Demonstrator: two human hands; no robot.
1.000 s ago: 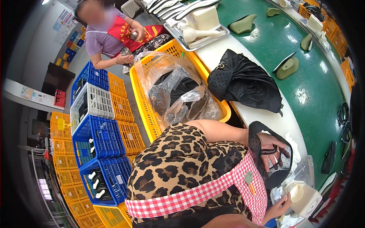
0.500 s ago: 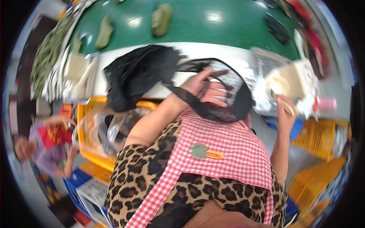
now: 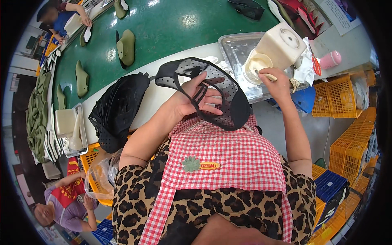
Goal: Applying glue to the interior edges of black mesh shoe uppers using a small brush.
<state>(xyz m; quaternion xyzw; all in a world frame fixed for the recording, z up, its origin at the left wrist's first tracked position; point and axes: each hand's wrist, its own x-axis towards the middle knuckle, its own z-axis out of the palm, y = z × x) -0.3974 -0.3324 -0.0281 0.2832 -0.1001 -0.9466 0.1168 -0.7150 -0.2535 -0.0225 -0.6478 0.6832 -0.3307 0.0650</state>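
A black mesh shoe upper with small dots hangs over my left hand, in front of my checked apron. The fingers of that hand are spread inside the upper, partly seen through its mesh, and carry it. My right hand pinches a brush with a pale handle. The brush's end dips into the round mouth of a pot of cream-coloured paste, which joins a boxy off-white container. This container lies in a clear plastic tray.
A heap of black uppers lies left on the white bench edge. Green shoe lasts stand on the green table. Red-handled scissors and a pink bottle are at right. Yellow crates stand below. Two other people are at left.
My view has turned, and the bench now slants across it. The upper has tilted on my left hand, its mesh more plainly seen. My right hand keeps the brush at the paste pot.
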